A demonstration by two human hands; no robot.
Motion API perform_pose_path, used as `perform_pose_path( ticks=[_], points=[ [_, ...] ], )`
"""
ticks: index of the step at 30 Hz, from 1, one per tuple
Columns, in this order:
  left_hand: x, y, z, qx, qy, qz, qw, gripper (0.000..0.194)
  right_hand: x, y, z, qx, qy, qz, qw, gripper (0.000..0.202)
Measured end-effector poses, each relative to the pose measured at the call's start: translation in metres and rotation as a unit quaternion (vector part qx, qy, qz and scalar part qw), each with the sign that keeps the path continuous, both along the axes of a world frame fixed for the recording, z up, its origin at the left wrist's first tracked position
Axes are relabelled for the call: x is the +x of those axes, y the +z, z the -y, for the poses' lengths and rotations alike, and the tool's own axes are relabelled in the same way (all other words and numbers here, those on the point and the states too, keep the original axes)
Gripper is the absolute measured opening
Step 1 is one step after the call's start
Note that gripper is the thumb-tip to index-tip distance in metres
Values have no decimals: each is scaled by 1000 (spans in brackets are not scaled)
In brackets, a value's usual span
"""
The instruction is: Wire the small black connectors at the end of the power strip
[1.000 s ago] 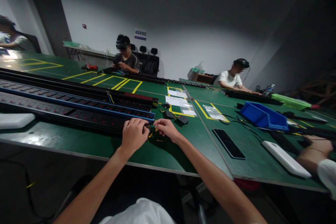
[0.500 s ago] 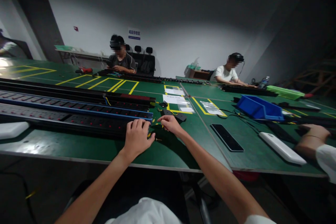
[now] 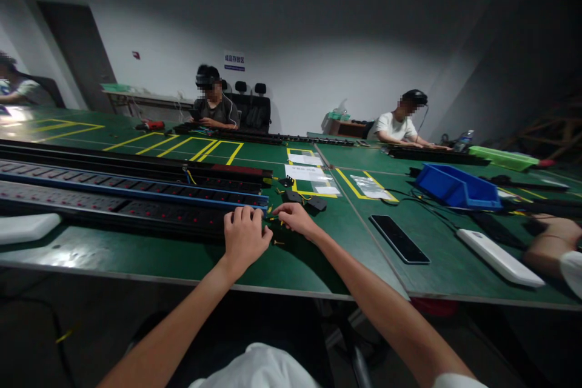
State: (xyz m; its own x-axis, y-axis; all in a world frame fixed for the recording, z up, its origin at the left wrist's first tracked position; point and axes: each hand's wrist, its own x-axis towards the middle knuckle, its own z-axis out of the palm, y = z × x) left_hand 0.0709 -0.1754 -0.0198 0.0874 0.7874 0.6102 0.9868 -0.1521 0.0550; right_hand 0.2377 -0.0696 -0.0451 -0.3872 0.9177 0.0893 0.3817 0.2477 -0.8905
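Long black power strips [image 3: 168, 212] with rows of sockets and small red marks lie side by side on the left of the green table. My left hand [image 3: 245, 235] is closed over the right end of the nearest strip. Beside that end, my right hand [image 3: 295, 219] is closed in a pinch on a thin green-yellow wire [image 3: 273, 218]. The strip's end face is hidden behind my left fingers. A small screw-like piece [image 3: 279, 243] lies just below the hands. Black end pieces [image 3: 313, 204] with yellow wires rest beyond my right hand.
A black phone [image 3: 399, 238], a white power bank [image 3: 499, 257] and a blue bin [image 3: 457, 187] stand to the right. Another white block [image 3: 28, 228] lies at the left. A co-worker's hand [image 3: 555, 231] is at the right edge; other people sit across the table.
The whole view has shifted slightly. My left hand stays on the strip's end, and my right hand stays pinched by the wire, now a little closer to the left thumb.
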Motion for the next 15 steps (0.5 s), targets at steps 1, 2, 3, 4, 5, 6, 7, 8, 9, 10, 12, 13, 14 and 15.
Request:
perform_pose_path(
  ticks=[1,2,3,4,5,6,7,8,9,10,12,13,14,15],
  points=[
    [0,0,-1,1,0,2,1000,22,0,0,0,1,0,1,1000,28],
    [1,-1,-1,2,0,4,1000,21,0,0,0,1,0,2,1000,29],
    [1,-1,-1,3,-1,5,1000,21,0,0,1,1,0,3,1000,29],
    [1,-1,-2,4,-1,5,1000,22,0,1,1,0,1,4,1000,29],
    [1,-1,-2,4,-1,4,1000,22,0,1,1,0,1,5,1000,28],
    [1,-1,-2,4,-1,4,1000,22,0,1,1,-2,2,6,1000,28],
    [1,0,-2,5,0,3,1000,22,0,1,1,-3,3,6,1000,28],
    [2,0,-2,5,0,2,1000,22,0,1,1,-3,3,5,1000,28],
    [2,1,-1,6,0,2,1000,22,0,1,1,-3,3,5,1000,28],
    [3,1,-1,6,0,2,1000,22,0,1,1,-3,3,4,1000,28],
    [3,1,-1,6,0,1,1000,21,0,0,0,-1,3,6,1000,28],
    [3,0,-1,5,1,1,1000,21,1,0,0,0,4,7,1000,28],
    [3,0,-1,3,1,2,1000,20,0,-1,0,1,4,8,1000,27],
    [2,-1,-2,2,1,3,1000,21,0,-1,0,1,5,9,1000,27]
  ],
)
